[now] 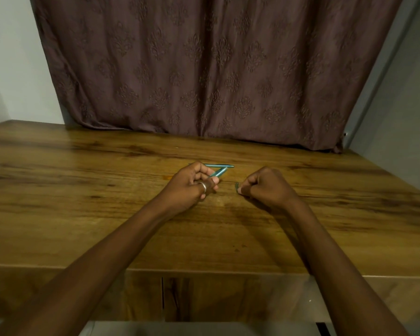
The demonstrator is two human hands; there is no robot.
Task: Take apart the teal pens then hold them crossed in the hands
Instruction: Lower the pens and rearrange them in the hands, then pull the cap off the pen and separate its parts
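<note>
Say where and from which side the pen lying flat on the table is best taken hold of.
Set the grip on the bare right half of the flat pen, from above, fingers pinching across the barrel: it lies sideways on the table, its left end behind the left hand, which holds the other pen. The right hand is nearer, but it pinches a small dark piece.

Both bare forearms are uncovered along their whole visible length. Left hand: 1 plain silver-coloured metal band ring, at the hand's 3 o'clock side; which finger carries it cannot be determined. Right hand: short pale nails show at its 9 o'clock edge.
</note>
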